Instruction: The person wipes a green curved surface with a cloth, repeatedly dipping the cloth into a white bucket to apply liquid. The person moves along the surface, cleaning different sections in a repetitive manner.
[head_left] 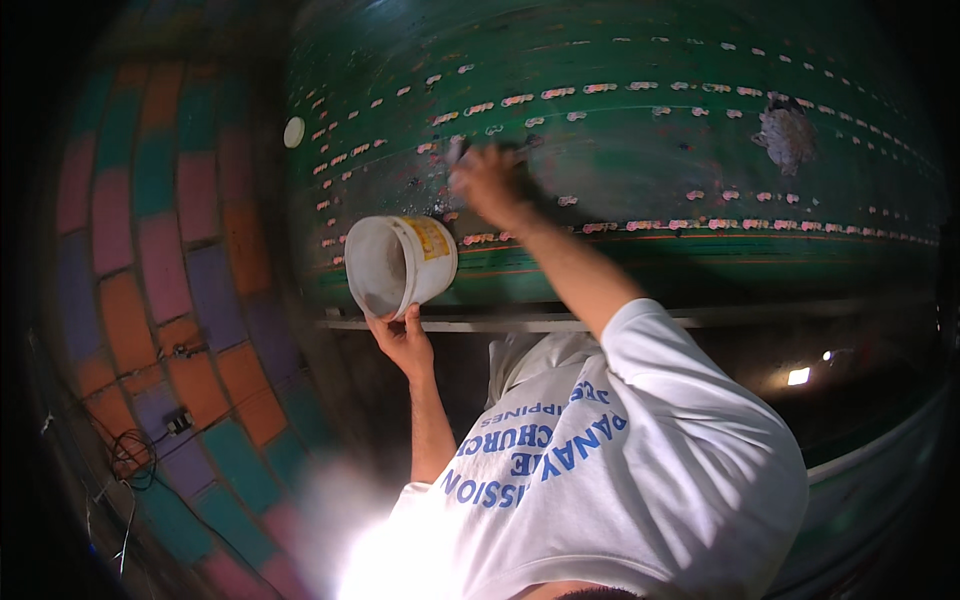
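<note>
My left hand (405, 343) grips a white plastic bucket (428, 262) with a yellow label from underneath. The bucket is tipped on its side, its mouth turned to the left, and it hangs over the near left part of a long green printing table (620, 165). Farther in, my right hand (490, 183) is low over the table top, its fingers curled and blurred by motion. Something small and dark shows at its fingertips, too smeared to name. Around that hand the green surface looks greyish and wet, with small specks.
Rows of small pink-and-white printed shapes (558, 94) run along the table. A crumpled whitish rag (787, 135) lies at the right. A round white lid (294, 132) sits by the left edge. Beyond it stands a wall of coloured blocks (165, 255), with tangled cables (135, 455) and an outlet.
</note>
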